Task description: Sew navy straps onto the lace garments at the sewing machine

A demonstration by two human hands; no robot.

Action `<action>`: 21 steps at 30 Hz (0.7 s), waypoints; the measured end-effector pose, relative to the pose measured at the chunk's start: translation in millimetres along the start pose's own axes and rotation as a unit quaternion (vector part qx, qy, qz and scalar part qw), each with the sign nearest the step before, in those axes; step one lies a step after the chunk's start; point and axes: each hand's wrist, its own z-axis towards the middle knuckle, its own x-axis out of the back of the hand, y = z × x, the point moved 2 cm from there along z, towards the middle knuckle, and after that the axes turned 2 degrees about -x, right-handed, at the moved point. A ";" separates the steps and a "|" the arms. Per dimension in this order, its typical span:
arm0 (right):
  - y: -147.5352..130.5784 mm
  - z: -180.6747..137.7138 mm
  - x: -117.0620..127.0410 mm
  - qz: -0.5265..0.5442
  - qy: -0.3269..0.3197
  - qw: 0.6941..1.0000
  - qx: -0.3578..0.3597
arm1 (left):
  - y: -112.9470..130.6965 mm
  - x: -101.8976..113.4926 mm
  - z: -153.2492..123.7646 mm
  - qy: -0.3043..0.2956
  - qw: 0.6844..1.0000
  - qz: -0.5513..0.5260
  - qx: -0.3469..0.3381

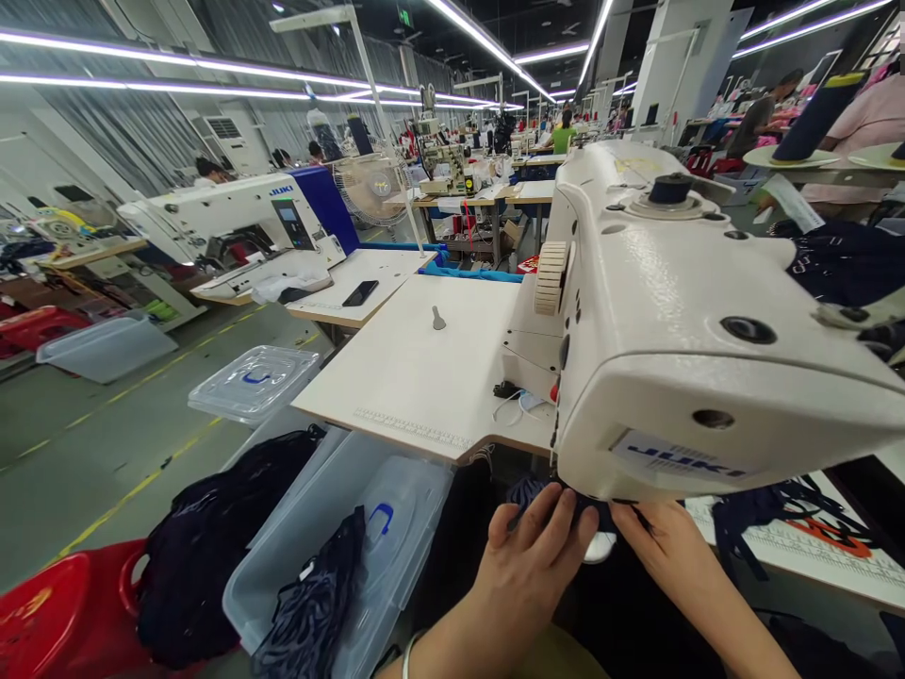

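A white Juki sewing machine fills the right of the head view, its head hanging over the table's front. Under that head, my left hand and my right hand press together on a piece of dark navy fabric. Both hands have their fingers curled on the cloth. The needle area is hidden by the machine head. More navy cloth pieces lie on the table to the right.
The cream sewing table stretches left of the machine. Below left stand clear plastic bins with dark fabric, a bin lid and a red basin. Other Juki machines, a fan and workers sit further back.
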 end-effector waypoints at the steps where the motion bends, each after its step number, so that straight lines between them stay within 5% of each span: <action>1: 0.1 0.4 0.3 -0.002 -0.002 1.000 0.003 | 0.2 -0.5 0.0 -0.001 1.000 0.002 0.001; 21: -2.9 3.1 -7.5 0.046 0.034 0.998 0.017 | 0.1 1.0 4.8 0.043 0.998 -0.047 0.027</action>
